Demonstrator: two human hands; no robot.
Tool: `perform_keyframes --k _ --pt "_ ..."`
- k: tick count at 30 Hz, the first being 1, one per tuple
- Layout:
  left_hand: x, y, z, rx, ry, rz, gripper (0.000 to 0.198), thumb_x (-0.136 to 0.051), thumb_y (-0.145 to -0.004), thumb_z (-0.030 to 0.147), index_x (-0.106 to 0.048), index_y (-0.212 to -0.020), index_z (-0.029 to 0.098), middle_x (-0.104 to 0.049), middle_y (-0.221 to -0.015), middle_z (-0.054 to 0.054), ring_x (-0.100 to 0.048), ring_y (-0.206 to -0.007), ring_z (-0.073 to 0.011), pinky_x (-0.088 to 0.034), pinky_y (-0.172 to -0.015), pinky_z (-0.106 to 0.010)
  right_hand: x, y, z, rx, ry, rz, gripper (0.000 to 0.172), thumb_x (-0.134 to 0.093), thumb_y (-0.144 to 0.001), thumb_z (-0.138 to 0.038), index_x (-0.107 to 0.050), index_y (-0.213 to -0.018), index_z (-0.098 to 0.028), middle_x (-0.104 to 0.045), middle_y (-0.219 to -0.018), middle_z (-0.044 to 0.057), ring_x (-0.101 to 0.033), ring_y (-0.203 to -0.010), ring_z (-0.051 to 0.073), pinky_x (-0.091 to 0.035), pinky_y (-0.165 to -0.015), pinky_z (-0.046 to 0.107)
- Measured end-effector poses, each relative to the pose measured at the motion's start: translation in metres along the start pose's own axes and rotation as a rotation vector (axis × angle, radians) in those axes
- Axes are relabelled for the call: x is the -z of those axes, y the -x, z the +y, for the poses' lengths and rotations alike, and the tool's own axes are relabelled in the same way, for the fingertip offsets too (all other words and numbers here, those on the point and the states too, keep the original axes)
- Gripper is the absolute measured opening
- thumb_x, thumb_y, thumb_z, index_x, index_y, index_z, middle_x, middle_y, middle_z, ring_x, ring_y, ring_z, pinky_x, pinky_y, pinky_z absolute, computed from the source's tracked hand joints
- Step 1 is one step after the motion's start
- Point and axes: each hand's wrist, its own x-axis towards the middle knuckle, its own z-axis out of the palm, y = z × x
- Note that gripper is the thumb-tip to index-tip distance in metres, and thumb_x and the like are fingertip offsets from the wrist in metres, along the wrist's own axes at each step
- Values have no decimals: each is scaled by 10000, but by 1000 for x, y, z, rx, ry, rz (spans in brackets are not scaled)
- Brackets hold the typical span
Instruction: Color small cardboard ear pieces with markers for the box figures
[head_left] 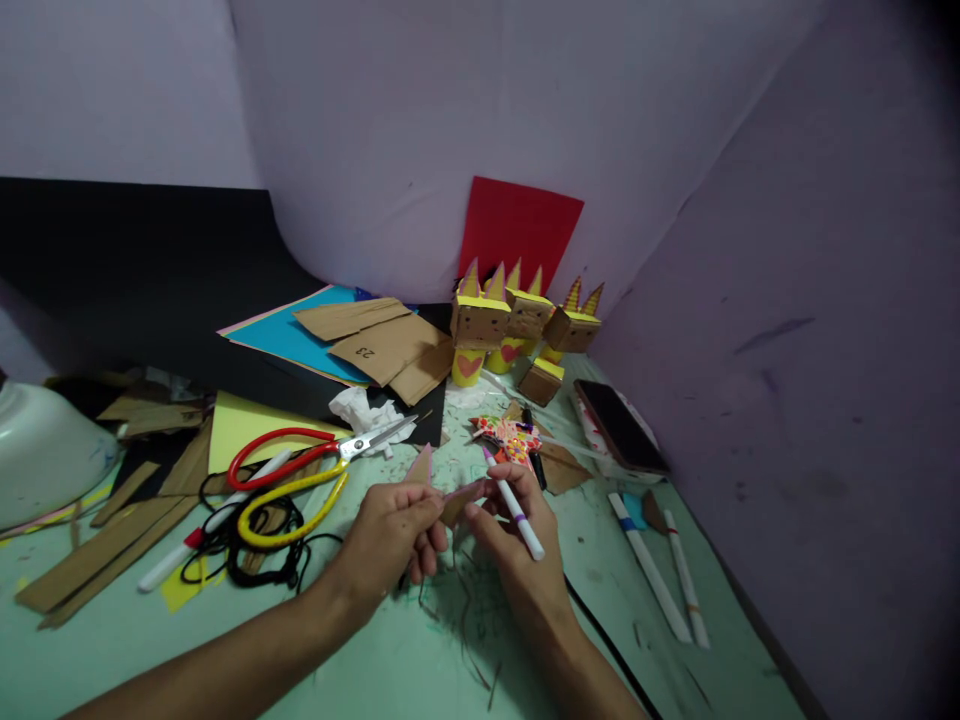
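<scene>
My left hand (394, 535) is closed, pinching a small piece of brown cardboard (459, 502) with a pinkish-purple edge. In my right hand (525, 550) lies a white marker (517, 510) with a purple tip, slanting up to the left; that hand's fingers also touch the cardboard's right end. Behind my left fingers rises a pointed cardboard triangle (423, 464) with a pink edge; whether it is held or just lies there, I cannot tell. Just past my right hand is a patterned, colourful scrap (506, 437).
Left of my hands lie red-and-yellow-handled scissors (296, 480), black cord (262, 555) and cardboard strips (105, 560). Small box-headed cardboard figures (480, 325) stand at the back. On the right are a phone (619, 425) and white markers (651, 565). A black cable (611, 645) runs along the front.
</scene>
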Motion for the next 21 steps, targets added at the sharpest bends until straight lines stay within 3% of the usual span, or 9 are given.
perform_keyframes --k 3,7,14,18,21 --pt "-1 2 -1 -24 3 -51 259 -570 -617 400 -551 -620 142 -513 -406 43 -394 -291 -50 -270 -297 -152 -1 -1 -3 -46 -131 20 301 -681 -612 -188 -502 -854 -204 -549 -665 -49 -511 -566 93 -411 -519 198" --pt "-1 2 -3 -5 59 -93 230 -631 -571 356 -556 -605 141 -528 -418 42 -397 -299 -48 -277 -295 -149 -1 -1 0 -84 -270 27 303 -694 -622 -191 -509 -861 -216 -554 -668 -53 -493 -508 82 -350 -443 183" --pt "-3 3 -2 -7 -10 -70 297 -564 -600 434 -571 -535 144 -497 -320 15 -380 -250 -68 -270 -281 -173 1 -2 0 -105 -252 13 331 -721 -624 -205 -534 -897 -215 -589 -691 -45 -498 -517 78 -325 -428 174" --pt "-1 3 -2 -5 -59 -6 290 -547 -612 414 -577 -513 143 -494 -332 13 -376 -265 -66 -264 -300 -181 10 -1 -9 22 -148 239 308 -656 -737 -313 -569 -1008 -196 -650 -762 14 -507 -546 98 -345 -441 192" --pt "0 3 -2 -29 -96 42 268 -555 -611 379 -583 -496 139 -485 -350 17 -379 -304 -63 -262 -333 -185 17 4 -11 156 -142 357 275 -606 -784 -375 -640 -968 -173 -619 -623 2 -467 -473 90 -327 -420 201"
